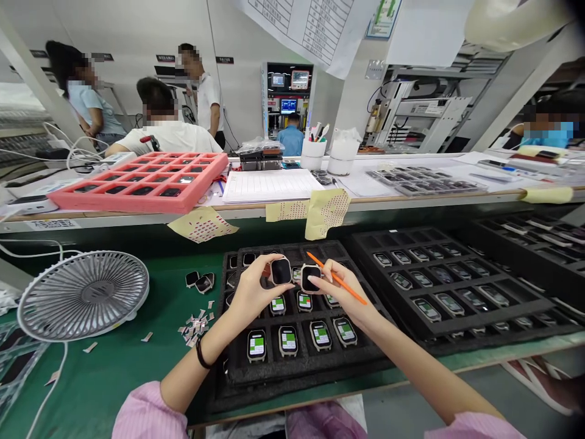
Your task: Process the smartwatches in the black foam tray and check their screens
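Pinching dark-screened watch (pixel 281 271) in left hand (pixel 251 285), gripping second watch (pixel 311 278) plus orange stick (pixel 351 291) in right hand (pixel 342 288), hovering both over black tray's (pixel 301 371) far half. Facing loose watches (pixel 205 282), scattered tabs (pixel 196 326), fan (pixel 86 296) at left, another black tray (pixel 439 332) just right, shelf edge (pixel 251 212) far. Leaving room over green tabletop (pixel 167 292) between fan and tray.

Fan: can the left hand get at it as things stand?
Probably, though not to grip freely: the left hand holds a watch, but nothing tall stands between it and the fan.
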{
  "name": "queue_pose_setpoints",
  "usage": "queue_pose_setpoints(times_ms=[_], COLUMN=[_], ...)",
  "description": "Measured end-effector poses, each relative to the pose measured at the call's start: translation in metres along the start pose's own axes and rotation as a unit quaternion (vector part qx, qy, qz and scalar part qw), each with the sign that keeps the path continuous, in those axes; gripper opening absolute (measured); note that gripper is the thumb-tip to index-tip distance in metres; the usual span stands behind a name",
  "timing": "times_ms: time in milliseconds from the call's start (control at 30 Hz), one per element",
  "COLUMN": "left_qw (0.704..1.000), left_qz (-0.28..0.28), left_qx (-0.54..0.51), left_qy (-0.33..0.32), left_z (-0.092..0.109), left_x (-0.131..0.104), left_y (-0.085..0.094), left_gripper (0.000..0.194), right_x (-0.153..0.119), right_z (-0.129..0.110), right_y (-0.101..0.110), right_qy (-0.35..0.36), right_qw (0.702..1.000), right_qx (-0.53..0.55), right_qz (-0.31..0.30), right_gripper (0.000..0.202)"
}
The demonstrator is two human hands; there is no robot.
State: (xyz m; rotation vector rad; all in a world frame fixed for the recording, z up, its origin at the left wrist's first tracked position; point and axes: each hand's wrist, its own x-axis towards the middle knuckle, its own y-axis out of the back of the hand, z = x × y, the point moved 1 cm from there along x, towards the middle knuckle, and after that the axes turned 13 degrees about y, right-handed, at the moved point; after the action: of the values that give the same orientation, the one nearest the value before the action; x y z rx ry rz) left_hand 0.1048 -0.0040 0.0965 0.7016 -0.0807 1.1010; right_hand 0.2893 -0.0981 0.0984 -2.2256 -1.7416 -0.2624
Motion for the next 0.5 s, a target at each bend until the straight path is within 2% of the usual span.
queue_pose_setpoints(times_ms=[133,200,267,400,500], left_qw=[0.999,0.996,0.989,0.98,0.971], left_qz=[-0.01,-0.044,-0.089,-0.121,-0.136], left_qx=[-0.006,-0.006,0.046,0.107,0.164], left_qy=[0.051,0.074,0.108,0.116,0.109], left_z=[-0.016,-0.025,-0.032,-0.042,-0.049], left_x=[0.021,0.043,0.067,0.103,0.109], left_y=[-0.003,-0.015,-0.034,-0.075,-0.09], left_gripper=[0.044,0.046,0.05,0.048,0.044], right_x=[0.022,0.044,0.067,0.101,0.112], right_z=[0.018,0.034,0.054,0.088,0.101], right_y=[0.044,0.068,0.083,0.086,0.083], right_qy=[0.005,0.019,0.027,0.044,0.05], right_qw=[0.998,0.989,0.984,0.972,0.96], right_qx=[-0.067,-0.144,-0.173,-0.23,-0.277], right_qz=[-0.005,0.006,0.008,0.005,-0.006], right_gripper=[0.047,0.049,0.05,0.045,0.038])
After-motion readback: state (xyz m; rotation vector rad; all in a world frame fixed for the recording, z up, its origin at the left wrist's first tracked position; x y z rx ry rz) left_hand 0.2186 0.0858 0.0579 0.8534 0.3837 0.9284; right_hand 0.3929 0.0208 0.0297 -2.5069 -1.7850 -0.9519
